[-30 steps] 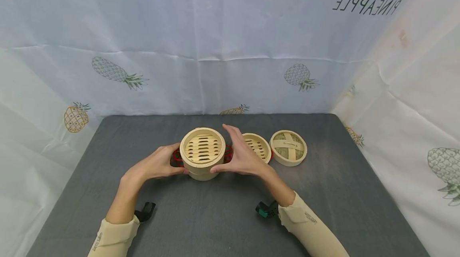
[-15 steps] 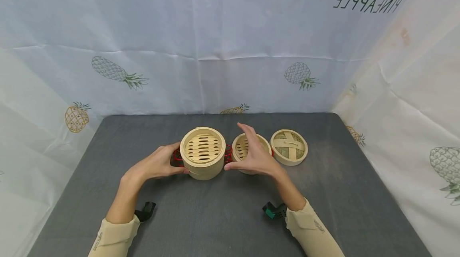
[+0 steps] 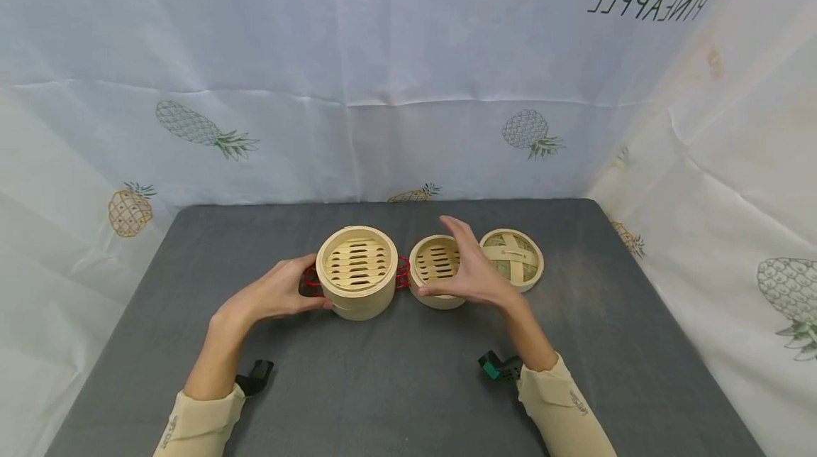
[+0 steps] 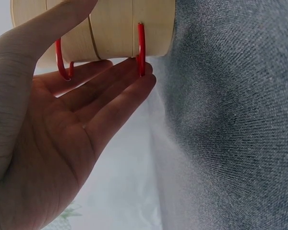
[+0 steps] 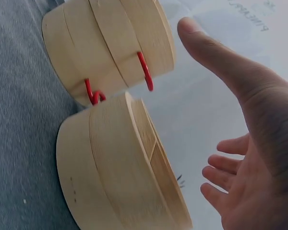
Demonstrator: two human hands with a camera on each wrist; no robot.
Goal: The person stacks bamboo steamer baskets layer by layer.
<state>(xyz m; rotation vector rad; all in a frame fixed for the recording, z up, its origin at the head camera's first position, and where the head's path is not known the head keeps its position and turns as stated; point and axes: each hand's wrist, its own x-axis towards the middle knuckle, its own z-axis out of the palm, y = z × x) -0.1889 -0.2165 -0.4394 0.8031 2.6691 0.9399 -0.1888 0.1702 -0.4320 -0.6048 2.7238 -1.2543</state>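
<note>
A stack of two bamboo steamer baskets (image 3: pixel 357 276) with red wire handles (image 4: pixel 142 50) stands on the dark table. My left hand (image 3: pixel 277 292) holds its left side, thumb along the front and fingers by the handles. Its slatted top faces up in the head view. To its right sits a single bamboo steamer basket (image 3: pixel 436 265), its wall large in the right wrist view. Over that basket's right part hovers my right hand (image 3: pixel 469 272), thumb and fingers spread wide with nothing between them. Part of the basket is hidden behind this hand.
A woven bamboo lid (image 3: pixel 515 258) with crossed bands lies right of the single basket, partly behind the right hand. The grey table (image 3: pixel 383 386) ends at the back against a white curtain (image 3: pixel 408 152) printed with pineapples.
My right hand has let go of the stack's right side and moved right, over the single basket. The stack and my left hand have stayed in place.
</note>
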